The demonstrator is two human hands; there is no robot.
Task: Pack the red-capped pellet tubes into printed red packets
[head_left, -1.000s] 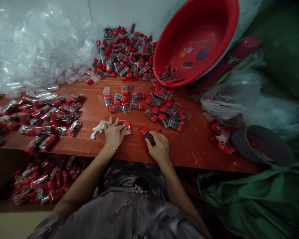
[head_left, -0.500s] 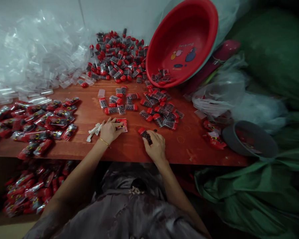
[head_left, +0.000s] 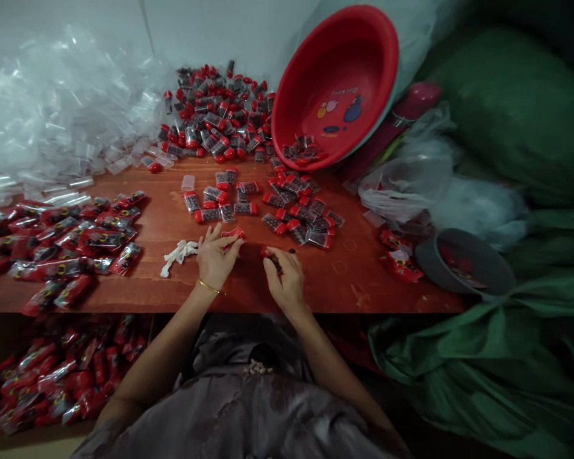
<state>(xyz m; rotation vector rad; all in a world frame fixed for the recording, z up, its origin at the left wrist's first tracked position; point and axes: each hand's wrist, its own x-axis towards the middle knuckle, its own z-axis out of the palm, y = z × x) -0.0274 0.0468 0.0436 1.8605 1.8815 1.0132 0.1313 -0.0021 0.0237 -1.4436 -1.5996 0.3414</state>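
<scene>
Between the thumb and fingers of my left hand [head_left: 217, 258] is a small red printed packet [head_left: 234, 232], raised at its near edge. My right hand [head_left: 286, 277] is closed around a small clear container with a red cap [head_left: 270, 252] and dark contents, partly hidden by the fingers. A crumpled white cloth or tissue [head_left: 178, 255] lies just left of my left hand. Beyond both hands lie several loose red-capped containers [head_left: 245, 208] on the brown tabletop [head_left: 335, 287]. A tiny dark piece [head_left: 291, 251] rests by my right fingertips.
Wrapped red packs [head_left: 100, 238] spread at the left, with more in a box below [head_left: 62, 376]. Clear empty cases [head_left: 52, 108] pile at the back left, capped containers [head_left: 215, 115] at the back. A red basin [head_left: 335, 76] leans there; a grey bowl [head_left: 425, 258] stands right.
My left hand has lifted the red packet's edge off the table between thumb and fingers. My right hand has brought the red-capped container slightly closer to it. The view has shifted a little.
</scene>
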